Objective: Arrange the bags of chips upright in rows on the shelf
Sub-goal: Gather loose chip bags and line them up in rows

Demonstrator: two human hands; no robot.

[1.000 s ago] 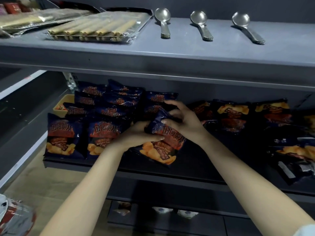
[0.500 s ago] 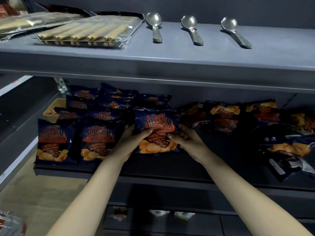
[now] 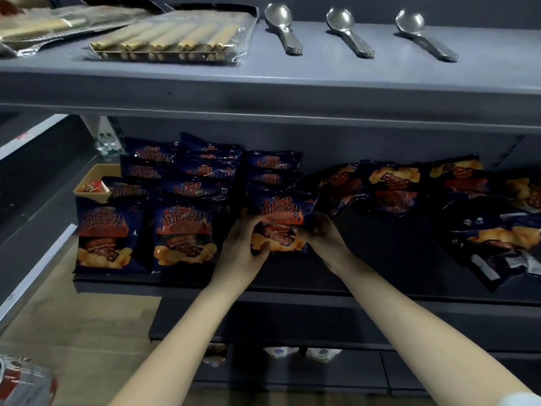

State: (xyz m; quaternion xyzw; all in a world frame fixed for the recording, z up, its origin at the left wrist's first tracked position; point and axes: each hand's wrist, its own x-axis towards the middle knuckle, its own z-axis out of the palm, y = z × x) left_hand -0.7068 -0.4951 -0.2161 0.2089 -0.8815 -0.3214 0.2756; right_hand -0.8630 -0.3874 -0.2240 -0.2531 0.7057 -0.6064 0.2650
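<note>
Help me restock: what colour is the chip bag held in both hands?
Dark blue bag, red-orange banner, yellow chips printed below; head view.

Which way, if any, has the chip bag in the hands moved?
Yes. The held bag swung from tilted to upright, lining up beside the front-row bag at its left.

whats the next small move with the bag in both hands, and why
Probably set the held bag down on the shelf and let go. The left hand and right hand grip its sides, it is already upright at the front of the third row, beside the upright bags, and loose bags at right lie unsorted.
</note>
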